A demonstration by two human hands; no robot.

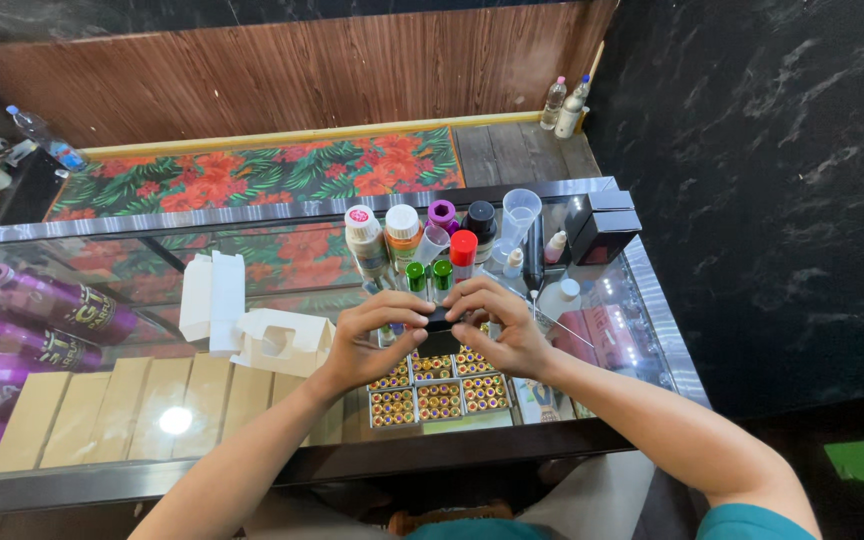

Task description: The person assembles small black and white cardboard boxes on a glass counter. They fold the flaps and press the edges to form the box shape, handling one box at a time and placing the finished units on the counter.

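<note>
Both my hands meet over the glass counter top (282,260) and pinch one small dark object (439,318) between their fingertips. My left hand (374,340) grips it from the left, my right hand (500,325) from the right. The fingers hide most of the object, so its exact kind cannot be told. Just behind my hands stand two small green-capped bottles (428,276) and a red-capped bottle (463,254).
A cluster of bottles and a clear plastic funnel (519,212) stands behind the green caps, with two black boxes (602,230) to their right. Open white cartons (252,325) lie at left. Inside the case: purple bottles (42,320), tan boxes (122,405), trays of small jars (440,390).
</note>
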